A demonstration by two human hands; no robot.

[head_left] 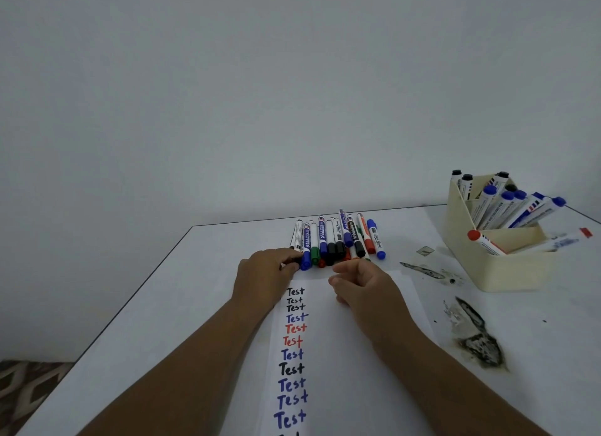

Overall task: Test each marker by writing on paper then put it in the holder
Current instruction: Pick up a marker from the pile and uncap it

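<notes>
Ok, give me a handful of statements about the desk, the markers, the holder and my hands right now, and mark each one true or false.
1. The left hand grips the black-capped marker at the left end of the marker row. True.
2. The right hand is writing on the paper. False: it holds no marker and hovers with loosely curled fingers at the paper's top edge.
3. The holder is empty. False: several black-capped, blue-capped and red-capped markers already stand in it.
4. The paper carries the word "Test" in black, blue and red. True.
5. The holder stands left of the marker row. False: it stands to the right, near the table corner.
</notes>
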